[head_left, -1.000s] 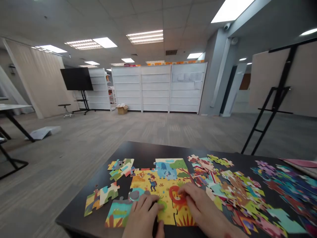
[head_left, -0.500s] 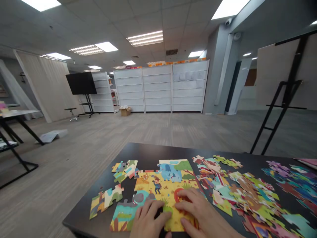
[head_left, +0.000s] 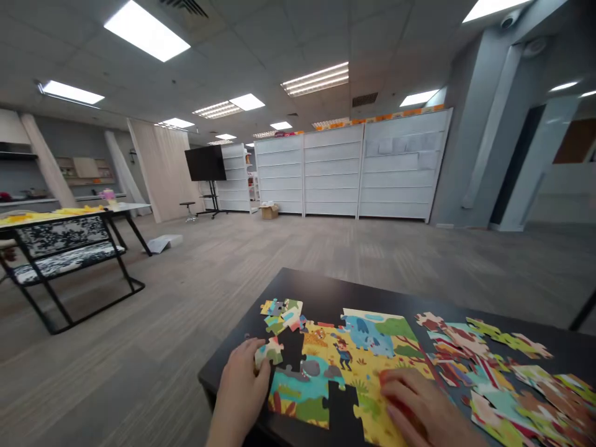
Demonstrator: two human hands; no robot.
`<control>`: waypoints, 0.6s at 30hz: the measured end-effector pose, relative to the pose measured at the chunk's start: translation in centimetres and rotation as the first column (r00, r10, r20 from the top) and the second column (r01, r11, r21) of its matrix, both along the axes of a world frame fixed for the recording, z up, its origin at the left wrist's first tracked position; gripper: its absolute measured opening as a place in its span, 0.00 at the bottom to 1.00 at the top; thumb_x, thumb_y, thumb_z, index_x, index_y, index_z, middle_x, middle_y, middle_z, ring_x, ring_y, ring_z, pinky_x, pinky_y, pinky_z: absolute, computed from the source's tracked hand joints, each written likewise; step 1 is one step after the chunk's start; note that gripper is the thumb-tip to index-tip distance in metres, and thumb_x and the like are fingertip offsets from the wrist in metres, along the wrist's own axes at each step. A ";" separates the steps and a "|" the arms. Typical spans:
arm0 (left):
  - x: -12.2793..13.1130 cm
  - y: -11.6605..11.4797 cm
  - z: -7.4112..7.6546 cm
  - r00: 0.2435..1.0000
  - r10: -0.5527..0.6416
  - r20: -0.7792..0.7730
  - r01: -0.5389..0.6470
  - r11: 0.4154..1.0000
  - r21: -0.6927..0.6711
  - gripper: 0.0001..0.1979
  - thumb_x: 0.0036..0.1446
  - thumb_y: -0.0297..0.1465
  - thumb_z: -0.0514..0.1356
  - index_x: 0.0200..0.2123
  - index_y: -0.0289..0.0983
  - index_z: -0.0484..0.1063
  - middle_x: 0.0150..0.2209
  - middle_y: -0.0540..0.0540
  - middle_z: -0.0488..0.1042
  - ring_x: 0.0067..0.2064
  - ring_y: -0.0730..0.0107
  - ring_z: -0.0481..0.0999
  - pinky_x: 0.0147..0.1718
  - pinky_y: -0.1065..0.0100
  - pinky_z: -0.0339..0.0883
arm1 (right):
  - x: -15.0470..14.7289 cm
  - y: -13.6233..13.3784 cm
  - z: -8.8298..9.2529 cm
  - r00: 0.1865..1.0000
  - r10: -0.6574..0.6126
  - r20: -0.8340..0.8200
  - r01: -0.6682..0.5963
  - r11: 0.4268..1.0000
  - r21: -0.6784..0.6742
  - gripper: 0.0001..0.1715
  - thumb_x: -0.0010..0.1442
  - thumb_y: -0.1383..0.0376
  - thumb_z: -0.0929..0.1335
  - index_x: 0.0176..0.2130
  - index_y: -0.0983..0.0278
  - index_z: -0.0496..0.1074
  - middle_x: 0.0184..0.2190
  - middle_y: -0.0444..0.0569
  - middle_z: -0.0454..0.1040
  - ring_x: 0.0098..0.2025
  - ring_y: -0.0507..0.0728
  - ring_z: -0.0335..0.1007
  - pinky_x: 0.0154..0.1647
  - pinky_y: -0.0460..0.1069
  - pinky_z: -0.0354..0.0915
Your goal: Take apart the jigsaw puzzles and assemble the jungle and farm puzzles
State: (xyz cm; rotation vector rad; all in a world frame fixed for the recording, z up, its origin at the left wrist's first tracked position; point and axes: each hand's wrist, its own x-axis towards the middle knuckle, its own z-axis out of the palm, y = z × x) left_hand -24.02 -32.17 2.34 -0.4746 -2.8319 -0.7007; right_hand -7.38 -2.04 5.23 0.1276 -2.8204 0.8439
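Observation:
A partly joined picture puzzle (head_left: 354, 366) with an elephant, a lion and a hippo lies on the black table (head_left: 326, 292). My left hand (head_left: 239, 388) rests at the puzzle's left edge, fingers closed on a loose puzzle piece (head_left: 269, 352). My right hand (head_left: 419, 410) lies flat on the puzzle's lower right part, fingers stretched out, over the lion. A small cluster of joined pieces (head_left: 283, 313) sits just beyond the left hand. A gap (head_left: 342, 403) shows in the puzzle's near edge.
A heap of loose colourful pieces (head_left: 503, 366) covers the table to the right. The table's left edge is close to my left hand. On the floor to the left stand a black-framed bench (head_left: 65, 261) and a table; shelving and a screen stand far back.
The view swung left. My left hand moved from the puzzle's middle to its left edge and took a loose piece. The bottom-left section now sits joined to the puzzle. My right hand stayed on the lion.

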 end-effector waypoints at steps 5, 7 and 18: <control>-0.8 -0.5 -0.1 0.999 0.023 0.028 -0.023 0.999 -0.026 0.19 0.60 0.28 0.54 0.53 0.36 0.76 0.60 0.39 0.72 0.62 0.55 0.70 0.62 0.55 0.60 | -6.3 -3.8 2.5 0.990 0.138 -0.011 -0.137 0.990 0.039 0.16 0.70 0.59 0.60 0.43 0.56 0.76 0.45 0.52 0.76 0.48 0.61 0.71 0.52 0.56 0.67; -1.1 -0.5 -0.1 0.999 0.050 0.020 -0.049 0.998 -0.028 0.19 0.62 0.27 0.53 0.53 0.35 0.76 0.61 0.38 0.71 0.62 0.55 0.69 0.63 0.54 0.59 | -10.9 -5.9 3.1 0.989 0.151 -0.010 -0.150 0.987 0.064 0.16 0.69 0.62 0.60 0.44 0.59 0.76 0.43 0.52 0.77 0.48 0.61 0.71 0.52 0.55 0.66; -1.8 -1.2 -0.5 0.996 0.086 0.016 -0.085 0.996 -0.013 0.23 0.60 0.27 0.57 0.59 0.35 0.71 0.62 0.40 0.70 0.64 0.54 0.67 0.60 0.58 0.62 | -27.9 -13.1 2.0 0.974 0.106 0.203 -0.137 0.980 0.145 0.18 0.68 0.59 0.69 0.54 0.64 0.70 0.54 0.52 0.73 0.50 0.60 0.73 0.50 0.60 0.72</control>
